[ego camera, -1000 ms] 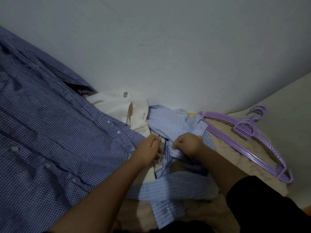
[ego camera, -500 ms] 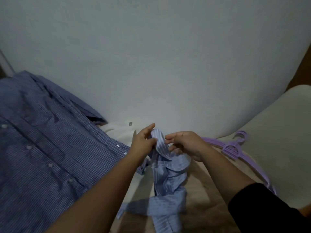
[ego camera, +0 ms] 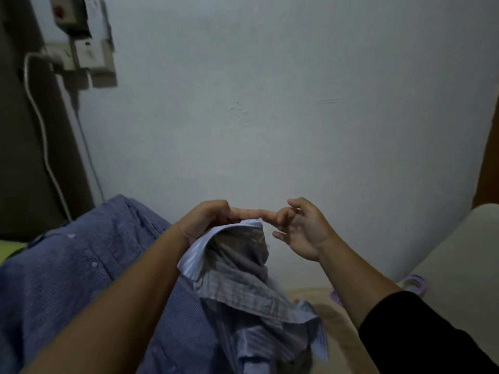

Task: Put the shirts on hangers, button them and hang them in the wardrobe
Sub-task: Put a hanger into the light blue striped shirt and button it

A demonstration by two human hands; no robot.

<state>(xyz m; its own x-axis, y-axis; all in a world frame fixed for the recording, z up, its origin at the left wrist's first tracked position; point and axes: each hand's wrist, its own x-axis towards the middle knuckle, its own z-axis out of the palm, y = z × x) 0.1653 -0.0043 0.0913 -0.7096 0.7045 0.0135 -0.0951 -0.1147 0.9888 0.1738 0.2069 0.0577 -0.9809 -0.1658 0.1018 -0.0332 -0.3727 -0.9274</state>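
Note:
My left hand (ego camera: 208,222) holds up a light blue striped shirt (ego camera: 237,282) by its collar edge, and the rest of the cloth hangs crumpled below. My right hand (ego camera: 299,230) is beside it with fingers spread, and one fingertip touches the top of the collar. A dark blue checked shirt (ego camera: 75,279) lies spread out at the lower left, partly under my left forearm. Only a small part of the purple hangers (ego camera: 414,283) shows at the right, behind my right arm.
A pale wall (ego camera: 270,117) fills the back. Wall sockets with plugs and a white cable (ego camera: 81,55) hang at the upper left beside a dark panel. A beige surface (ego camera: 332,317) lies under the shirts, and a pale cushion edge (ego camera: 453,255) is at the right.
Both hands have risen with the striped shirt lifted off the surface. My right hand has opened and let go of the cloth. The view has tilted upward toward the wall.

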